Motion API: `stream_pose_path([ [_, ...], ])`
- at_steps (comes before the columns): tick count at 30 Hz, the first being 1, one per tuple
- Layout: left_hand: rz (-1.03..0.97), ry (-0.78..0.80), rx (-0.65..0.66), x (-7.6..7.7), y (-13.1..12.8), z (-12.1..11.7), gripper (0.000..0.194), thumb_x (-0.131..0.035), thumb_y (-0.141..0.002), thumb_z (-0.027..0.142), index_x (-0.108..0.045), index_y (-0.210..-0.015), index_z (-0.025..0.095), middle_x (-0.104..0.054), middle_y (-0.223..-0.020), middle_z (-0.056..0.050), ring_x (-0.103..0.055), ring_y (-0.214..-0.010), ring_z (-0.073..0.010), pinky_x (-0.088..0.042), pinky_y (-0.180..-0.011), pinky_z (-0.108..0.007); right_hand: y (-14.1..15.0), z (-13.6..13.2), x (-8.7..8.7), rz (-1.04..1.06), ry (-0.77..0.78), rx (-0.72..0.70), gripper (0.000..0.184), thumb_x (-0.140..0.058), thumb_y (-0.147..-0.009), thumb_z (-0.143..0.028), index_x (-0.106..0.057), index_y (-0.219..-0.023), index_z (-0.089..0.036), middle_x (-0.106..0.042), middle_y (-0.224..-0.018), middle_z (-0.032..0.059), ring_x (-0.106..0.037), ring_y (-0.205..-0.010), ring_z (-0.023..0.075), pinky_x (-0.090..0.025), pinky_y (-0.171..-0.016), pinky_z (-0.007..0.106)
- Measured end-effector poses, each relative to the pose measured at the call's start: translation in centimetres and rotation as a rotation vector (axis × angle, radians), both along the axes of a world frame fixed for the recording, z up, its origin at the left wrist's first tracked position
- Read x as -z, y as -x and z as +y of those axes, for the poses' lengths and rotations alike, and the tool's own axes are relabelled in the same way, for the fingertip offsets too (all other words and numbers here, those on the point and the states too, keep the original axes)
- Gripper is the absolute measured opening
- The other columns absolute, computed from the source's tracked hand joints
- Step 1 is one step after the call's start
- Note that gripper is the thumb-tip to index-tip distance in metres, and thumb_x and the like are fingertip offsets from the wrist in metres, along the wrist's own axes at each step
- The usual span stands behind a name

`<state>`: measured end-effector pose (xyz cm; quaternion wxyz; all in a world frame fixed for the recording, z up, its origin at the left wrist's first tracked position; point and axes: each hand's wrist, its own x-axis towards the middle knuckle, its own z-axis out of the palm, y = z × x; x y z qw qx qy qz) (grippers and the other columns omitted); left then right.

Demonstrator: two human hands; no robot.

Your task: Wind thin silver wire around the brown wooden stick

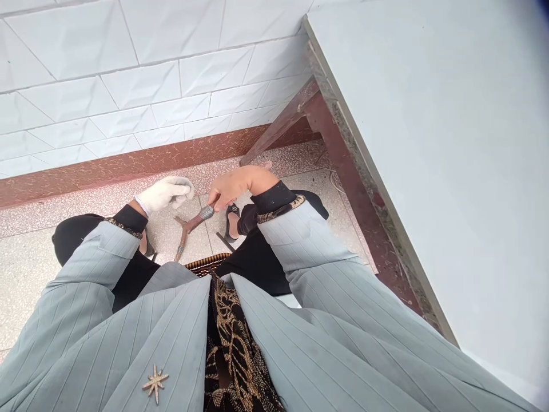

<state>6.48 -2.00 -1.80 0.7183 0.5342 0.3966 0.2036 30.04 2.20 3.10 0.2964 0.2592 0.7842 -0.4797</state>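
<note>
My left hand (165, 193), in a white glove, hovers above the floor with its fingers curled together. Whether anything sits between those fingertips I cannot make out. Bare, my right hand (240, 186) has its fingers closed around the end of a forked wooden stick (194, 223), shaped like a slingshot frame. Grey wire (206, 212) is wound round the stick just below my fingers. Its two prongs point left and down towards my lap, under the gloved hand but apart from it.
On the right is a large pale tabletop (429, 143) with a reddish-brown frame (334, 131). White tiles (141, 86) cover the wall ahead above a brown skirting (128, 166). My black shoe (232, 223) rests on the speckled floor (26, 269). A woven edge (206, 263) shows between my knees.
</note>
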Motion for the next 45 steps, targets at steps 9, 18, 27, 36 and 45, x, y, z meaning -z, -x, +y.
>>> stream_pose_path([
  [9, -0.229, 0.095, -0.125, -0.2, -0.6, -0.4, 0.043, -0.092, -0.074, 0.049, -0.072, -0.084, 0.012, -0.051, -0.054, 0.005, -0.047, -0.044, -0.0084, -0.047, -0.047, -0.023, 1.7, 0.8, 3.6, 0.738, -0.358, 0.798, 0.013, -0.072, -0.085, -0.026, -0.067, -0.091, -0.014, -0.053, -0.074, -0.0038, -0.045, -0.072, 0.0113, -0.034, -0.069, 0.027],
  [18, -0.325, 0.183, -0.152, 0.4, -0.3, -0.8, 0.046, -0.080, -0.086, 0.053, -0.077, -0.095, 0.008, -0.064, -0.060, -0.003, -0.060, -0.049, -0.0136, -0.057, -0.049, -0.027, 2.4, 0.4, 3.2, 0.899, -0.257, 1.059, 0.008, -0.067, -0.080, -0.014, -0.061, -0.084, -0.017, -0.065, -0.075, -0.0005, -0.056, -0.070, 0.0121, -0.048, -0.072, 0.027],
  [27, -0.366, 0.222, -0.178, 0.3, -0.6, -1.3, 0.039, -0.076, -0.088, 0.052, -0.074, -0.096, 0.014, -0.057, -0.054, 0.003, -0.054, -0.044, -0.0123, -0.058, -0.048, -0.028, 2.4, 0.7, 4.4, 1.016, -0.303, 0.996, 0.013, -0.075, -0.077, -0.022, -0.064, -0.084, -0.018, -0.069, -0.082, 0.0011, -0.063, -0.081, 0.0152, -0.055, -0.082, 0.032],
  [36, -0.285, -0.050, -0.292, 0.6, -0.8, -0.6, 0.040, -0.088, -0.079, 0.045, -0.072, -0.098, 0.014, -0.068, -0.068, 0.001, -0.062, -0.052, -0.0102, -0.059, -0.054, -0.024, 2.3, 1.2, 5.3, 0.968, -0.368, 1.005, 0.015, -0.074, -0.074, -0.023, -0.066, -0.086, -0.017, -0.065, -0.081, 0.0005, -0.058, -0.081, 0.0157, -0.052, -0.081, 0.033],
  [45, 0.064, -0.436, -0.450, -0.7, -1.2, -1.1, 0.010, -0.068, -0.086, 0.016, -0.073, -0.095, 0.016, -0.068, -0.071, 0.001, -0.059, -0.053, -0.0071, -0.049, -0.056, -0.021, 2.6, 0.7, 4.0, 0.871, -0.374, 1.104, 0.012, -0.070, -0.074, -0.016, -0.062, -0.082, -0.019, -0.061, -0.079, -0.0004, -0.054, -0.079, 0.0155, -0.048, -0.077, 0.030],
])
